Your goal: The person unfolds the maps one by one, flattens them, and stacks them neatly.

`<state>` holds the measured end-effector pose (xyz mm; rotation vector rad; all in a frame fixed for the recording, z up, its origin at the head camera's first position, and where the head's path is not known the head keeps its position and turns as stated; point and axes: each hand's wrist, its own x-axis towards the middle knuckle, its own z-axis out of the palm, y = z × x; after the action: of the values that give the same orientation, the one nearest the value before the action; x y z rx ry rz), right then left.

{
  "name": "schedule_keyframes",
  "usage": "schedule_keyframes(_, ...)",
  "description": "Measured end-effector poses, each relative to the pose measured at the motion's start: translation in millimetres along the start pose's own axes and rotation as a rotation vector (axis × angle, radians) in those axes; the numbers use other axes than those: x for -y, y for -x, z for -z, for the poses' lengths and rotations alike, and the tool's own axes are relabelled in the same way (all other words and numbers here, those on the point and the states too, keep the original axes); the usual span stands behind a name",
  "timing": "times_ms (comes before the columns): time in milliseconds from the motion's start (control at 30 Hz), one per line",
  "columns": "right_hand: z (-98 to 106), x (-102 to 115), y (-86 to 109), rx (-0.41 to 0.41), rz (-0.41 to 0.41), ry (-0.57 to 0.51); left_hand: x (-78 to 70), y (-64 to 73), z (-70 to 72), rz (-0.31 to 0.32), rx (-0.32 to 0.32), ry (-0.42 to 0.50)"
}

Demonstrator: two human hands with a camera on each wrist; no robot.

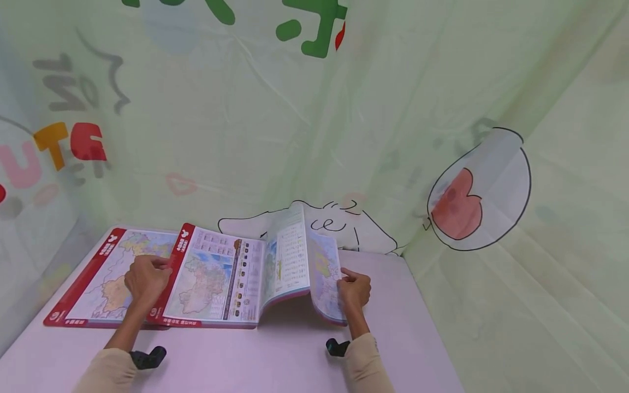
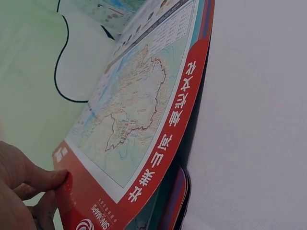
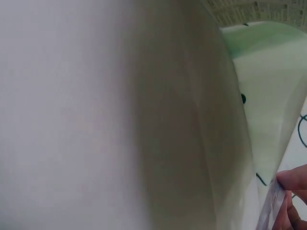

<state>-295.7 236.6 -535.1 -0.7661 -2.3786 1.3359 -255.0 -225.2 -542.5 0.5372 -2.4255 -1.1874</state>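
Observation:
A map book [image 1: 211,273] with a red border lies open, its pages fanned across a pale table. Between thumb and fingers my left hand [image 1: 147,278] pinches the book's red left edge; in the left wrist view, that hand [image 2: 24,184] grips the red corner beside a printed map [image 2: 139,105]. In the middle a bundle of pages [image 1: 290,256] stands raised and bent. To its right hangs a curved map sheet [image 1: 324,278], whose right edge my right hand [image 1: 356,286] pinches. In the right wrist view this hand [image 3: 293,191] holds the pale edge at lower right.
A second red-bordered map [image 1: 93,289] lies at the left, partly beneath the map book and left forearm. The pale table [image 1: 236,360] ends at a hanging curtain [image 1: 221,136] with printed drawings. Dark wrist devices [image 1: 149,357] sit on both forearms.

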Motion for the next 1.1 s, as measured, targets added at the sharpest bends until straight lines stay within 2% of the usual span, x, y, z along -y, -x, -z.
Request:
schedule_keyframes(367, 6.2, -26.6, -21.6, -0.069, 0.026, 0.063, 8.0, -2.7, 7.1, -0.003, -0.020, -0.034)
schedule_keyframes(733, 9.5, -59.0, -46.3, -0.165, 0.071, 0.136, 20.5, -3.0, 5.7, 0.035, -0.019, -0.041)
schedule_keyframes(1100, 16.3, -83.1, -71.3, -0.204, 0.040, 0.178, 19.7, -5.6, 9.1, 0.043, -0.004, -0.056)
